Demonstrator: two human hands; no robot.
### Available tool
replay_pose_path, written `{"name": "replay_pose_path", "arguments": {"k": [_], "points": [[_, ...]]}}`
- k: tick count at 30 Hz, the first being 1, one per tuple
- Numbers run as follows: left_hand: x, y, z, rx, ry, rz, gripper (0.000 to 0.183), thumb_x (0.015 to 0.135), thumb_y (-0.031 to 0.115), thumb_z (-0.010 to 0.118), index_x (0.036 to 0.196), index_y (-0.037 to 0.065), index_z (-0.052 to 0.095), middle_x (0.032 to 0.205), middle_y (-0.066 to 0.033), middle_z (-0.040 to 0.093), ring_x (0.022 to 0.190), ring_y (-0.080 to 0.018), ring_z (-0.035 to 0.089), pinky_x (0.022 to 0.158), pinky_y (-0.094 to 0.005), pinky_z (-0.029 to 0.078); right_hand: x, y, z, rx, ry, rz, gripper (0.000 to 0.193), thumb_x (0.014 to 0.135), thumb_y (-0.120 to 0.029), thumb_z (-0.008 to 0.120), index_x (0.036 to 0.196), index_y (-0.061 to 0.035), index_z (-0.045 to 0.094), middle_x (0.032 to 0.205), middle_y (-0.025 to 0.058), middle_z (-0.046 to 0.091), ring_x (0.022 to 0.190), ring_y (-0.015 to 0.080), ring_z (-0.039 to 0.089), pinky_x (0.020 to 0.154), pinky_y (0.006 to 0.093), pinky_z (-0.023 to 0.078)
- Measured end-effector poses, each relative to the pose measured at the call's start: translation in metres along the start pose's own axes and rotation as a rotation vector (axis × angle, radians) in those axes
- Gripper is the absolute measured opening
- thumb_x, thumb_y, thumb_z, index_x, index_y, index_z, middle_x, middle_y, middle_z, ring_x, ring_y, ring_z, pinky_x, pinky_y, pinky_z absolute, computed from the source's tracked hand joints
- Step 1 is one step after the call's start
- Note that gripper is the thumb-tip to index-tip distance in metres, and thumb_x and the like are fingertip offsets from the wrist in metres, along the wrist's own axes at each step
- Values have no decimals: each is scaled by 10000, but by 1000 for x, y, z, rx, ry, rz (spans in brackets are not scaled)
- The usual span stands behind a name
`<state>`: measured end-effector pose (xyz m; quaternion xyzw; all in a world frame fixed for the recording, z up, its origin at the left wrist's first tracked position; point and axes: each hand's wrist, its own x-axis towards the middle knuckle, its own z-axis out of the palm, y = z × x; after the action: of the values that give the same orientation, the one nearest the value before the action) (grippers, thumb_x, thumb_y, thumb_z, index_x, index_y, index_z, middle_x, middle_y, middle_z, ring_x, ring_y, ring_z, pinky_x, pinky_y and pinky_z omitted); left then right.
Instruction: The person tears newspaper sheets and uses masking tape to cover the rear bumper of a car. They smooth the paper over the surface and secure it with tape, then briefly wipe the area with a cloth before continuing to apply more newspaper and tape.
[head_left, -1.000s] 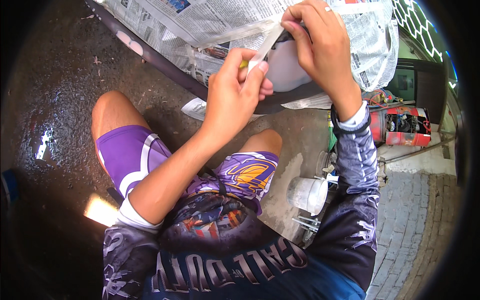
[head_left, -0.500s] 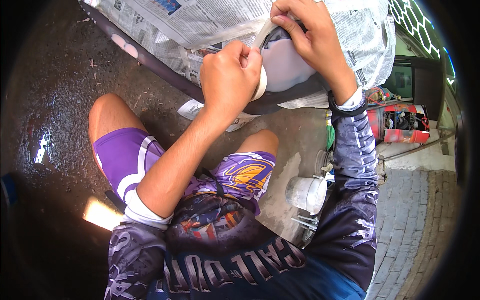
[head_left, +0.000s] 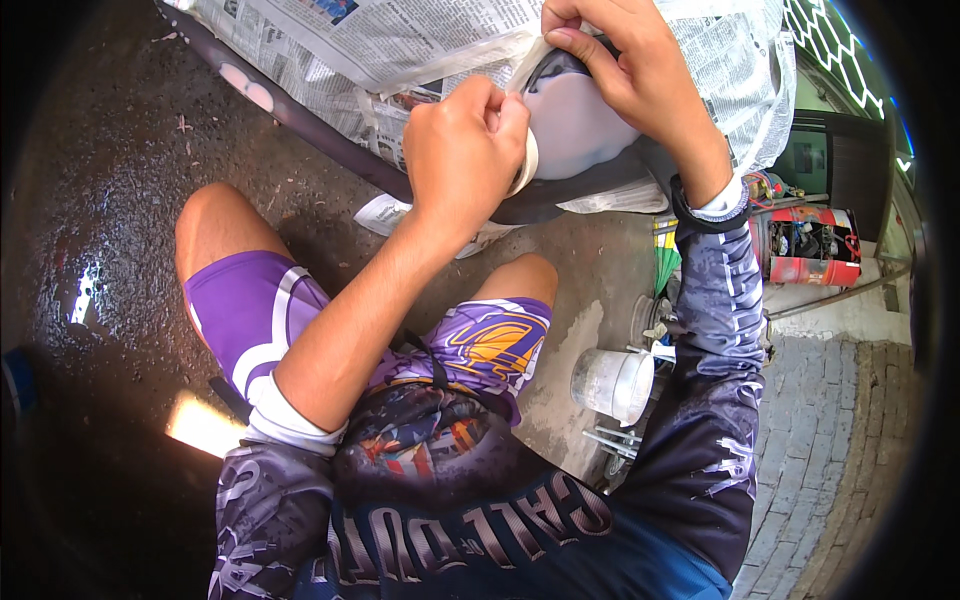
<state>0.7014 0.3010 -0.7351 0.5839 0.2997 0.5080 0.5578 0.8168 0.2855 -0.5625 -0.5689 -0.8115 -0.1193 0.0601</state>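
Observation:
My left hand (head_left: pixel 460 155) is closed around a roll of pale masking tape (head_left: pixel 529 165), whose edge shows beside the fingers. A strip of the tape (head_left: pixel 527 66) runs up from the roll to my right hand (head_left: pixel 640 80), where thumb and fingers pinch it. The strip lies along the border between newspaper sheets (head_left: pixel 400 45) and a dark curved vehicle panel (head_left: pixel 345 155). Between my hands, a smooth light-grey patch (head_left: pixel 575 125) shows on the panel. The fingertips of my left hand are partly hidden behind its knuckles.
Wet, dark floor (head_left: pixel 110 220) spreads at the left. A white bucket (head_left: pixel 612 385) stands to the right of my knee (head_left: pixel 520 280). Farther right are a red open-sided container (head_left: pixel 815 245) and a grey brick surface (head_left: pixel 820 450). Loose newspaper (head_left: pixel 385 213) hangs below the panel.
My right wrist and forearm have swung slightly to the right, while the fingers stay on the tape strip. My left hand has barely moved and keeps its hold on the roll.

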Motion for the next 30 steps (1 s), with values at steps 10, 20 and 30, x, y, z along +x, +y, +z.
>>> {"name": "replay_pose_path", "arguments": {"k": [10,20,30], "points": [[0,-1,3,-10,11,30,200,884,197,765,763,47,713,591,-113,673,547,-316,694,549,-425,537,1,-3,-8,26,-38,26,62,887,-24,682,930,-15,640,913,131,607,902,313,583,830,397,464],[13,8,-13,-238,-211,-179,261,963,158,737,791,-37,718,572,-77,682,477,-106,635,472,-268,474,9,-10,-11,-60,-51,17,68,861,-20,701,905,-13,650,864,145,592,837,322,583,758,396,478],[20,9,-19,-349,-280,-383,251,961,172,701,844,-46,749,598,-87,712,512,-140,692,547,-293,544,11,-19,-6,11,99,174,137,802,-91,780,906,-32,712,830,118,611,773,250,611,703,369,489]]}}
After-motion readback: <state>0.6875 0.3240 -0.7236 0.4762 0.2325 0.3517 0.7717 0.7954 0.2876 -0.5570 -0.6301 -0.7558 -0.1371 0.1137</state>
